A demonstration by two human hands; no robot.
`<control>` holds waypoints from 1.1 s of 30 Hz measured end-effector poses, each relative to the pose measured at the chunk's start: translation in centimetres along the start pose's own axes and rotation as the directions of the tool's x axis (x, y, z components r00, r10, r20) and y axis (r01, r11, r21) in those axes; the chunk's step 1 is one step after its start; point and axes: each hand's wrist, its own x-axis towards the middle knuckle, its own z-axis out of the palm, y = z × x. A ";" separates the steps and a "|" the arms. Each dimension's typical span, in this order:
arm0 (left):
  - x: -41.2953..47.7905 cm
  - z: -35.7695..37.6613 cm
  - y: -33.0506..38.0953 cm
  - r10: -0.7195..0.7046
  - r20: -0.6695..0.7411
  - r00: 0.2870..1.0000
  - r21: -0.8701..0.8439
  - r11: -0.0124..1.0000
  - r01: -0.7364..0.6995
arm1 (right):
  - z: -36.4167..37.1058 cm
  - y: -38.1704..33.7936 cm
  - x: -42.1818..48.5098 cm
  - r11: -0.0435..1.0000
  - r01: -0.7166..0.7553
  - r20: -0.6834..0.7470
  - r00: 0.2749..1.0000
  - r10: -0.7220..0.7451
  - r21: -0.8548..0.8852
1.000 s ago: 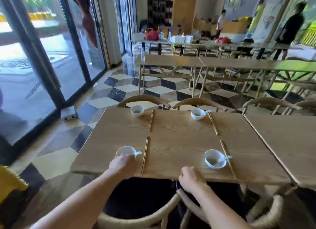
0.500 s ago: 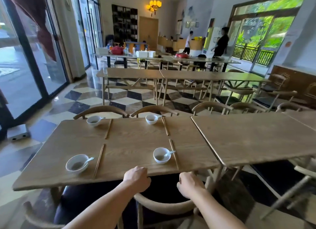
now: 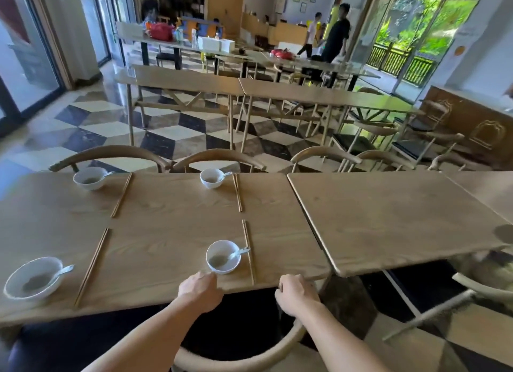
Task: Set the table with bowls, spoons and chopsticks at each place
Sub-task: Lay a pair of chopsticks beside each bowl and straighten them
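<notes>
The wooden table (image 3: 166,227) carries a white bowl with a spoon at each place: near left (image 3: 32,278), near right (image 3: 223,256), far left (image 3: 90,178) and far right (image 3: 212,178). A pair of chopsticks lies to the right of each bowl: near left (image 3: 91,266), near right (image 3: 248,250), far left (image 3: 122,194), far right (image 3: 237,192). My left hand (image 3: 200,291) is at the table's near edge just below the near right bowl, fingers curled, holding nothing. My right hand (image 3: 297,294) is at the same edge further right, fingers curled on nothing.
A second wooden table (image 3: 388,213) adjoins on the right, with no tableware on it. A curved chair back (image 3: 238,355) is below my arms, and more chairs (image 3: 216,156) line the far side. Further tables and two standing people (image 3: 336,38) are at the back.
My left hand let go of the near left bowl. Both hands and my view moved right, to in front of the near right place.
</notes>
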 end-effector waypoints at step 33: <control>16.0 10.4 -9.2 -0.547 -0.061 0.835 -0.161 0.831 0.533 | 10.6 -0.5 23.9 0.961 0.192 -0.035 0.981 -0.189 0.198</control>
